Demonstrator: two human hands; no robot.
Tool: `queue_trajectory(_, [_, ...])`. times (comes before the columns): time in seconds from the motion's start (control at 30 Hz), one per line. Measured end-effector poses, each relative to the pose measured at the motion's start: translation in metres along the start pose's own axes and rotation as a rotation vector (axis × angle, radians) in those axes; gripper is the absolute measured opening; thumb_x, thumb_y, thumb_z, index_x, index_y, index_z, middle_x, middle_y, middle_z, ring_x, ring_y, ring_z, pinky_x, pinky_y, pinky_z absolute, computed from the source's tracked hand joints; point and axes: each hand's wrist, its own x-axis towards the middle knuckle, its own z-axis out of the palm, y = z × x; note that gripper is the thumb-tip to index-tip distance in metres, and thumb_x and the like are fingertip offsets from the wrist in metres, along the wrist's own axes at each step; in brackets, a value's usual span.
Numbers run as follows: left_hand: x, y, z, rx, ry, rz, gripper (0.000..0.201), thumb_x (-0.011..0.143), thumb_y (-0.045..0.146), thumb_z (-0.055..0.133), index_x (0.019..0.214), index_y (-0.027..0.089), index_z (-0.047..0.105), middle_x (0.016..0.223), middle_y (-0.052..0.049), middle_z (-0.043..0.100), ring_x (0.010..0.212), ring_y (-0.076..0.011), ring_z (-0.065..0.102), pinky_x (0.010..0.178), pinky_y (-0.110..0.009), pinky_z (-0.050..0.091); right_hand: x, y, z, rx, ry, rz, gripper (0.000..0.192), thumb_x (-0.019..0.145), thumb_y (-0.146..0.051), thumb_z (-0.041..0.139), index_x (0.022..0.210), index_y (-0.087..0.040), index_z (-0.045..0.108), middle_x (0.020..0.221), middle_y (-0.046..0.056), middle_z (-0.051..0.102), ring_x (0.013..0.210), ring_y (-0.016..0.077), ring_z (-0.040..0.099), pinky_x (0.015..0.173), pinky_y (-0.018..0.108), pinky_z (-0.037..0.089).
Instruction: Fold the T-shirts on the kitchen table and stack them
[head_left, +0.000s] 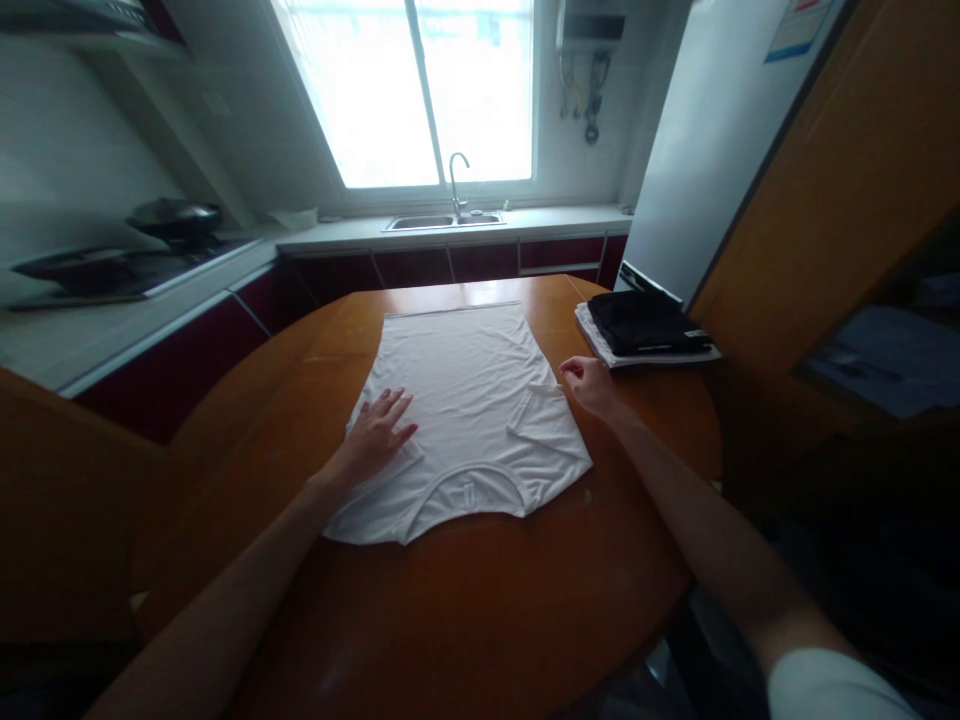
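Shirt (465,385) on table (465,610), clothes pile (646,325) at right, sink (421,223) behind.

Left hand (377,432) rests on the white shirt (469,390), right hand (589,385) beside it.

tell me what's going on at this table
A person has a white shirt spread out on the wooden table, neck end toward them, with the right sleeve turned in over the body. Their left grip rests open on the shirt's left side. The right grip, fingers curled, is by its right edge; whether it holds any cloth is unclear. A folded stack, black on top, sits at the far right.
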Motion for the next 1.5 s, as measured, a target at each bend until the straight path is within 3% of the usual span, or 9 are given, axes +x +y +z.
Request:
queue_trajectory(0.07, [-0.001, 0.016, -0.015, -0.076, 0.042, 0.098, 0.060, 0.100, 0.053, 0.036, 0.147, 0.018, 0.050, 0.154, -0.013, 0.047, 0.146, -0.0304, 0.038, 0.120, -0.050, 0.032, -0.001, 0.000, 0.005, -0.045, -0.029, 0.008, 0.018, 0.090, -0.020, 0.058, 0.095, -0.017, 0.076, 0.094, 0.008, 0.077, 0.085, 0.0188, 0.070, 0.078, 0.026, 0.050])
queue_trajectory(0.27, [-0.006, 0.088, -0.052, -0.219, -0.083, 0.332, 0.041, 0.102, 0.045, 0.045, 0.132, 0.026, 0.066, 0.129, -0.007, 0.067, 0.113, -0.0221, 0.065, 0.099, -0.033, 0.051, 0.002, 0.000, 0.018, -0.148, -0.141, -0.004, 0.019, 0.092, -0.028, 0.061, 0.092, -0.017, 0.076, 0.092, 0.008, 0.077, 0.083, 0.0179, 0.068, 0.073, 0.024, 0.045])
queue_trajectory(0.53, [0.029, 0.162, -0.029, -0.025, -0.112, 0.459, 0.027, 0.097, 0.021, 0.055, 0.118, 0.026, 0.071, 0.110, -0.005, 0.070, 0.098, -0.0201, 0.066, 0.081, -0.029, 0.052, 0.004, 0.005, 0.028, -0.237, -0.193, -0.035, 0.030, 0.095, -0.041, 0.058, 0.087, -0.018, 0.076, 0.092, 0.008, 0.076, 0.085, 0.0180, 0.066, 0.071, 0.024, 0.040])
queue_trajectory(0.7, [0.052, 0.163, -0.013, 0.084, -0.074, 0.521, 0.021, 0.097, 0.018, 0.054, 0.087, 0.021, 0.072, 0.097, -0.006, 0.068, 0.091, -0.0197, 0.063, 0.079, -0.030, 0.050, 0.007, 0.008, 0.028, -0.223, -0.204, -0.006, 0.040, 0.102, -0.035, 0.044, 0.085, -0.018, 0.076, 0.095, 0.010, 0.076, 0.088, 0.0182, 0.066, 0.073, 0.023, 0.040])
queue_trajectory(0.83, [0.048, 0.153, -0.017, 0.110, -0.002, 0.561, 0.019, 0.097, 0.018, 0.052, 0.093, 0.020, 0.071, 0.100, -0.007, 0.068, 0.094, -0.0201, 0.062, 0.084, -0.032, 0.048, 0.009, 0.011, 0.027, -0.181, -0.209, 0.003, 0.043, 0.103, -0.033, 0.040, 0.085, -0.018, 0.076, 0.093, 0.010, 0.077, 0.085, 0.0170, 0.068, 0.071, 0.022, 0.040])
queue_trajectory(0.93, [0.050, 0.146, -0.023, -0.003, -0.113, 0.600, 0.018, 0.097, 0.025, 0.056, 0.094, 0.024, 0.073, 0.097, -0.005, 0.069, 0.093, -0.0187, 0.064, 0.084, -0.030, 0.048, 0.011, 0.013, 0.027, -0.160, -0.207, 0.006, 0.042, 0.103, -0.033, 0.041, 0.085, -0.018, 0.076, 0.093, 0.010, 0.077, 0.085, 0.0173, 0.068, 0.071, 0.022, 0.040])
queue_trajectory(1.17, [0.116, 0.154, 0.007, -0.262, -0.107, 0.295, 0.024, 0.096, 0.026, 0.054, 0.111, 0.021, 0.073, 0.102, -0.006, 0.069, 0.085, -0.0170, 0.066, 0.080, -0.027, 0.050, 0.016, 0.018, 0.021, -0.161, -0.230, -0.036, 0.043, 0.103, -0.027, 0.040, 0.084, -0.015, 0.077, 0.092, 0.011, 0.076, 0.089, 0.0180, 0.067, 0.077, 0.022, 0.041])
queue_trajectory(1.3, [0.152, 0.164, 0.034, -0.281, -0.178, 0.233, 0.019, 0.090, 0.030, 0.064, 0.102, 0.021, 0.076, 0.101, -0.006, 0.067, 0.093, -0.0192, 0.065, 0.089, -0.030, 0.050, 0.017, 0.020, 0.017, -0.188, -0.248, -0.071, 0.041, 0.102, -0.024, 0.040, 0.089, -0.014, 0.078, 0.095, 0.011, 0.075, 0.094, 0.0180, 0.065, 0.082, 0.021, 0.041])
queue_trajectory(1.5, [0.168, 0.169, 0.044, -0.238, -0.161, 0.100, 0.020, 0.091, 0.032, 0.062, 0.093, 0.017, 0.075, 0.100, -0.007, 0.066, 0.095, -0.0213, 0.063, 0.088, -0.033, 0.050, 0.017, 0.022, 0.016, -0.204, -0.293, -0.106, 0.033, 0.099, -0.028, 0.050, 0.086, -0.014, 0.077, 0.094, 0.009, 0.071, 0.091, 0.0189, 0.061, 0.083, 0.025, 0.041])
